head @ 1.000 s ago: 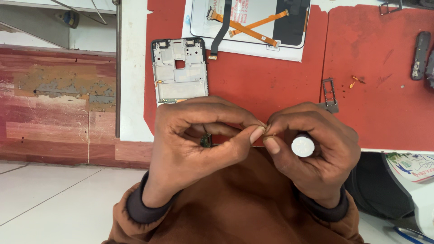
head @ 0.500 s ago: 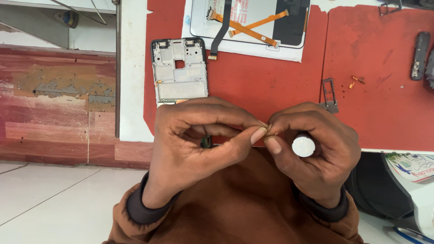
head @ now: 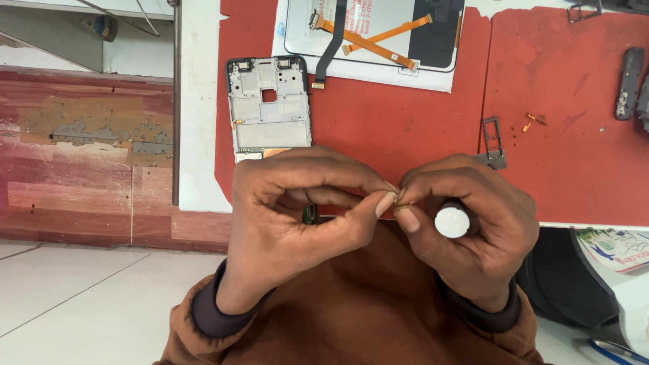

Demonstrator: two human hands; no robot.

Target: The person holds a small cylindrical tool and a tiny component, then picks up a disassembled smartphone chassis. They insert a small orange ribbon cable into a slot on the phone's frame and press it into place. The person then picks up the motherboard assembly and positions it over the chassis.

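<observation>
**Two Hands Pinch a Tiny Part Over a Red Mat**

The left hand and the right hand meet in the middle, just at the near edge of the red mat. The fingertips of both hands touch each other. Between them is a very small, thin, light-coloured piece. It is too small to tell what it is.

The left hand is curled up tight. Its thumb and first finger pinch the tiny piece. A small dark part peeks out from inside this hand, under the fingers.

The right hand is curled up too. It pinches the tiny piece from the other side. It also holds a tool with a round white end tucked in its fingers. Only the white end shows.

Both arms wear brown sleeves with dark cuffs.

On the mat, just past the left hand, lies a phone frame. It is grey and empty, with a square hole near the top. Its near end is hidden behind the left hand.

Farther back lies a phone screen on a white sheet, face down. Orange flat cables cross over it. A black flat cable hangs off it toward the frame.

Just past the right hand lies a small dark tray. A tiny orange bit lies near it. A long dark part lies at the far right side of the mat.
</observation>
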